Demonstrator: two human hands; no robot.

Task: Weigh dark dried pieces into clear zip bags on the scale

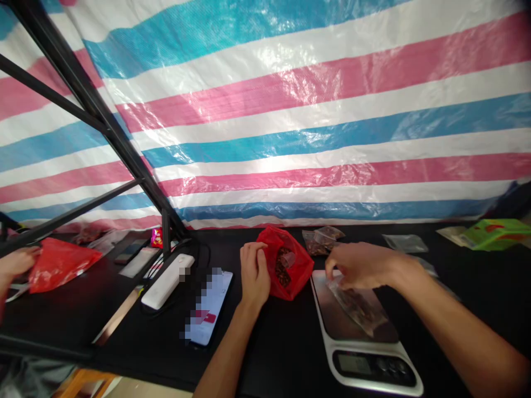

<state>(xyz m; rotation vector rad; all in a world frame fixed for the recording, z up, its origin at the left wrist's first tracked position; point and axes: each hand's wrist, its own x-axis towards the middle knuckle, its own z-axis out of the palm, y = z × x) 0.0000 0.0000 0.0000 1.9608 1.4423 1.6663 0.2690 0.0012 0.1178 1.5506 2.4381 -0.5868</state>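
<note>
On the black table (280,351), the red bag (300,270) is being held open by the left hand (255,276), its fingers being curled closed on the rim; brown pieces (282,277) and a clear cup (288,258) are showing inside. Just to the right, the clear bag (362,314) is being pinched at its upper end by the right hand (365,268), thumb and fingers being drawn together, tips partly hidden. Its lower end is resting on the scale (375,367).

Behind the scale, small packets (323,240) are lying close to the right hand. Leftward, the phone (212,309), white box (168,281) and frame (124,150) are bounding the space; beyond, a second red bag (62,264) is being handled by another person's hand (17,262).

The rear side is being bordered by the striped sheet (290,110). Bare tabletop is showing between left forearm and scale; the near edge is running below the phone.
</note>
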